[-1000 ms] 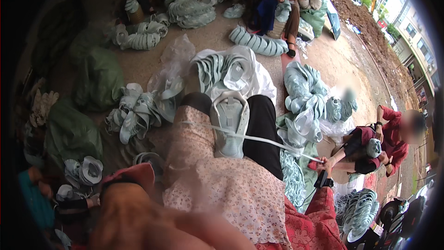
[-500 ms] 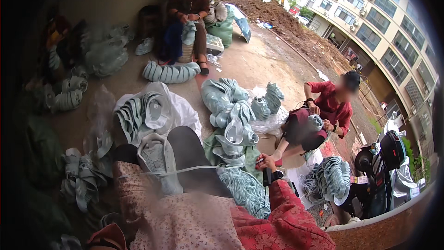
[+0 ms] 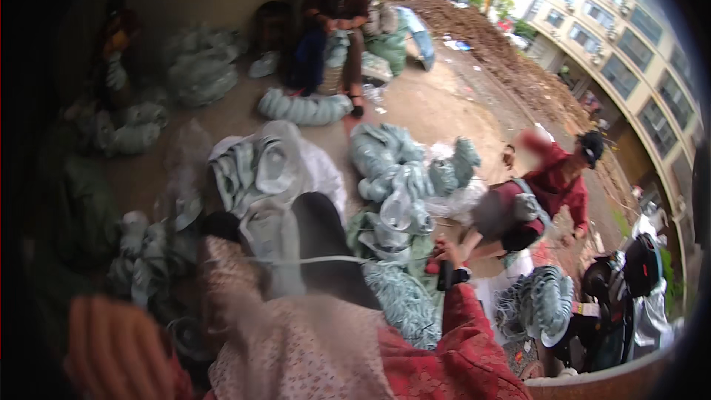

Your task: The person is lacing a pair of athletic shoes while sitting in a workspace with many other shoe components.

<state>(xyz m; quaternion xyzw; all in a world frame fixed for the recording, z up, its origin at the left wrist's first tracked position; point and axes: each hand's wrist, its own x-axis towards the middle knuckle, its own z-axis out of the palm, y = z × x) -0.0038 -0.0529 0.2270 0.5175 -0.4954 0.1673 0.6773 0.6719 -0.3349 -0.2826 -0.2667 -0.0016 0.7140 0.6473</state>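
A light grey shoe upper (image 3: 272, 241) lies across my lap, its details smeared by motion. From it a pale shoelace (image 3: 333, 260) stretches to the right, towards my right hand (image 3: 449, 253). That hand is closed on the lace's far end, out beyond my knee, with a dark band at the wrist. At the lower left my left hand (image 3: 118, 348) is raised close to the camera. It is badly blurred, and whether its fingers hold anything cannot be made out.
Loose pale laces (image 3: 404, 300) heap beside my right thigh. Stacked uppers (image 3: 244, 167) rest on white plastic (image 3: 322, 170) ahead, with more piles (image 3: 385, 155) to the right. One person (image 3: 552, 178) sits at right, another (image 3: 337, 22) at the back. A motor scooter (image 3: 622, 281) stands far right.
My left hand has come into view at the lower left. The view has shifted, moving the scene rightward. The person at right has lowered one arm and leans forward. My right hand stays out to the right.
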